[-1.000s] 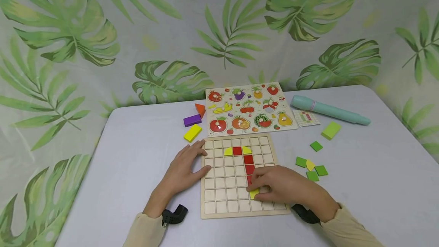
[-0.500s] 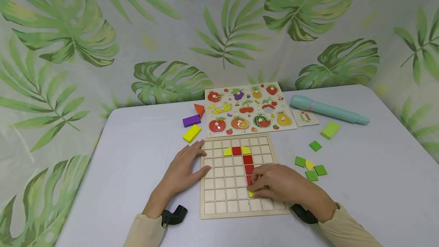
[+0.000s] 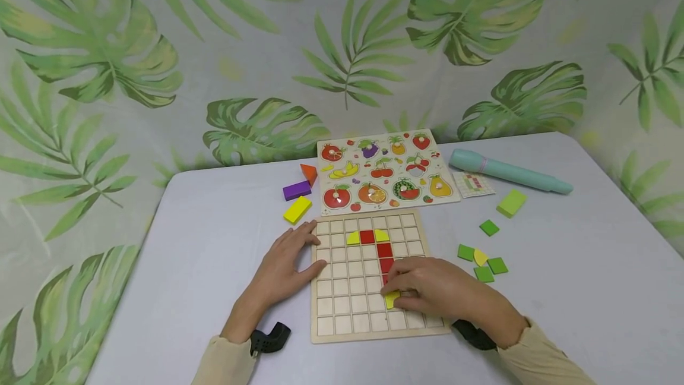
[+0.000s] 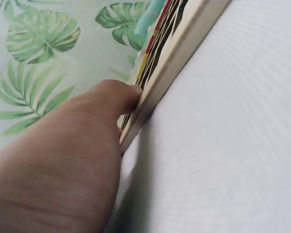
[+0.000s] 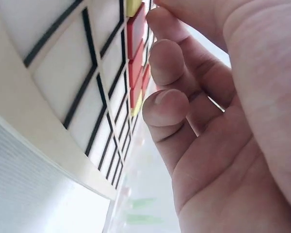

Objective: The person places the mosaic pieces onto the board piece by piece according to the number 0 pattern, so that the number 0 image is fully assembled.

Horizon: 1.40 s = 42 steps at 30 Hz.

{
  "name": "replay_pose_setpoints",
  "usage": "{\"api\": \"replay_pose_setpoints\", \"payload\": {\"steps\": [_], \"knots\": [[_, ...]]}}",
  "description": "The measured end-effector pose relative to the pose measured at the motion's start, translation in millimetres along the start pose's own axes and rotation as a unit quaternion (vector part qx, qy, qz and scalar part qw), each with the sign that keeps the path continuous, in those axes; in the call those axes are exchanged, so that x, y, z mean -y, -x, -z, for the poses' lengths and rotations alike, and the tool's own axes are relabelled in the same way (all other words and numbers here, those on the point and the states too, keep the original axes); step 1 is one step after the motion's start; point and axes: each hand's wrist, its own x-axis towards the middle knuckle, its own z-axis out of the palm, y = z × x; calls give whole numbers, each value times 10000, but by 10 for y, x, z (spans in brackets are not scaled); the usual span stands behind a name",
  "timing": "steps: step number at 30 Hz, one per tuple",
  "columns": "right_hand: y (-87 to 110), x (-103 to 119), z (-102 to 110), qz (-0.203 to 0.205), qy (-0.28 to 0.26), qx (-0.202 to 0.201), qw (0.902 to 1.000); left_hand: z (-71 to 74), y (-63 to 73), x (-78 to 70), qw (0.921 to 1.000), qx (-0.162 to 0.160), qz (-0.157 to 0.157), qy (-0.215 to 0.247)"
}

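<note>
A wooden grid board (image 3: 336,322) lies on the table. My left hand (image 3: 285,266) rests along its left edge, fingers fairly straight and thumb on the rim; in the left wrist view that hand (image 4: 94,116) touches the board's side (image 4: 169,73). My right hand (image 3: 435,287) pinches a yellow quarter-round tile (image 3: 392,300) between thumb and fingers, at a cell below a column of red tiles (image 3: 385,250). Its fingertips partly cover the tile. Along the upper row, a red tile (image 3: 367,236) sits between two yellow tiles (image 3: 353,237). In the right wrist view the other fingers (image 5: 166,108) curl beside the board.
Behind the board lies a fruit peg puzzle (image 3: 360,174), with a pattern card (image 3: 474,185) and teal tube (image 3: 513,172) to its right. Several green tiles (image 3: 484,274), a loose yellow tile (image 3: 481,256) and a green block (image 3: 511,203) lie right; yellow (image 3: 297,210), purple (image 3: 296,191) and orange (image 3: 308,173) blocks left.
The right fingers have shifted slightly over the yellow tile, which was more covered half a second ago. The left hand stays on the board's edge. The head view has drifted slightly.
</note>
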Motion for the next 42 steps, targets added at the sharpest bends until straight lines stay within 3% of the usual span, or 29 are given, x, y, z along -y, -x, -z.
{"api": "replay_pose_setpoints", "payload": {"steps": [11, 22, 28, 35, 42], "knots": [[108, -176, 247, -562, 21, -291, 9980, -18, 9, 32, 10000, -37, -44, 13], [319, -514, 477, -1143, 90, -918, 9892, -25, 13, 42, 9999, -68, -80, 25], [435, -678, 554, -1540, 111, -1069, 9822, -24, 9, 35, 10000, -64, -57, 21], [548, -851, 618, -2307, 159, -934, 9684, -14, 8, 20, 10000, -54, -26, 26], [633, -1017, 635, -2793, 286, -909, 9555, -12, 13, 16, 10000, -57, 2, 11]]}}
